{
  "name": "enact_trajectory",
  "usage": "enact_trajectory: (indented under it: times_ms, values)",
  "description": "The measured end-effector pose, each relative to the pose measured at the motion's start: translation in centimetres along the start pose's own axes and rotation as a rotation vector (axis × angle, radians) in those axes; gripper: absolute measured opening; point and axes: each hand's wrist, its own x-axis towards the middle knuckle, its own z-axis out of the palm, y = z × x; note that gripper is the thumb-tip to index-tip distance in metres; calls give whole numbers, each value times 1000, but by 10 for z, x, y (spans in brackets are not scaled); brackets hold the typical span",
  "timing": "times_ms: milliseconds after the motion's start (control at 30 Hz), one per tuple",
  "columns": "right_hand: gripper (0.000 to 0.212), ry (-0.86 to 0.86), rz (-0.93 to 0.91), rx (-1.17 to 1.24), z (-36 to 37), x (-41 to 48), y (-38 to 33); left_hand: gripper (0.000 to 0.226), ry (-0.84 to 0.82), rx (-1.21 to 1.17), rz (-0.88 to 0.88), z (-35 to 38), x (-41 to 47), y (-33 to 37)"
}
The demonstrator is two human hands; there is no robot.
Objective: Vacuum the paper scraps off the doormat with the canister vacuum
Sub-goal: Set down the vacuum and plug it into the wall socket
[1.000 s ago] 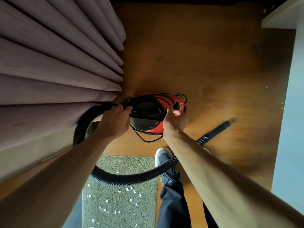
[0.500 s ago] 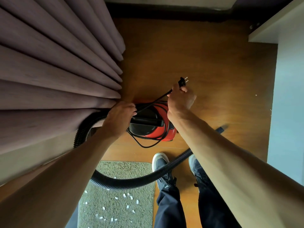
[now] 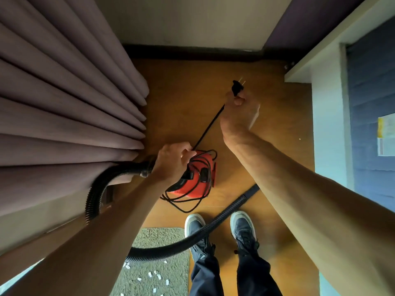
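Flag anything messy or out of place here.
White paper scraps litter the doormat. The cord hangs in loose tangled loops around the red vacuum and spills onto the floor.

Heavy mauve curtains (image 3: 64,99) hang in deep folds down the left side, their hems just above a warm brown wooden floor (image 3: 181,99). A dark baseboard (image 3: 192,52) runs along the far edge of the floor, under a pale wall (image 3: 192,20). To the right, a white ledge (image 3: 320,54) juts out at an angle. Beyond it stands a blue panelled surface (image 3: 372,92) with a yellow-and-white notice (image 3: 385,136) stuck to it; its print is too small to read.
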Motion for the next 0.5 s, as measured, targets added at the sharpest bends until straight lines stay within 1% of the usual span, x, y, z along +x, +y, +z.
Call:
enact_trajectory:
  times_ms: [100, 233, 400, 500]
  values:
    - [13, 5, -97, -47, -22, 13, -25, 25, 10, -21, 15, 5, 3, 35]
    - [11, 27, -217, -98, -58, 32, -63, 29, -27, -124, 29, 5, 12, 90]
    - [17, 58, -315, -124, -106, 59, -114, 23, -31, -232, 73, -6, 22, 162]
    - [11, 89, -351, -95, -136, 75, -149, 20, -58, -273, 102, -19, 23, 209]
